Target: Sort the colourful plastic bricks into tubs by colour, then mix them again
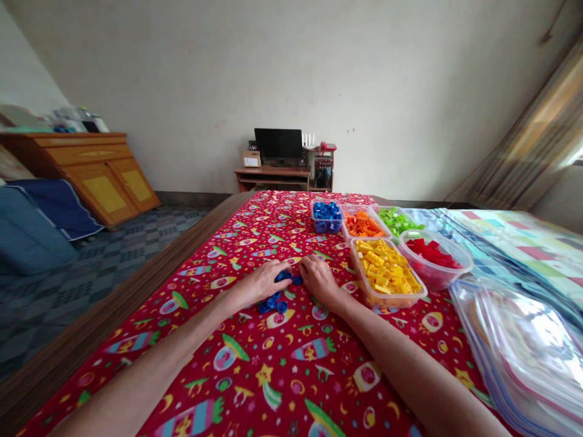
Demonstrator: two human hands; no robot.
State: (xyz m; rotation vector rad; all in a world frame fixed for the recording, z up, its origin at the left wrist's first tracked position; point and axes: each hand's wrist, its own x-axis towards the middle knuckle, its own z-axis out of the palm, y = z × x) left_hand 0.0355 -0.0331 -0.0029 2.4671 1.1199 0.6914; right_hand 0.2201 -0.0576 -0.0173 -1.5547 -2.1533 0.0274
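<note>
Where left hand rests, round blue discs lie.

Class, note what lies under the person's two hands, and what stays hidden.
Small blue pieces show between and beside the left hand and right hand, on the red cloth. Anything beneath the palms is covered, so their number cannot be told.

Glossy plastic bricks — matt printed tablecloth.
</note>
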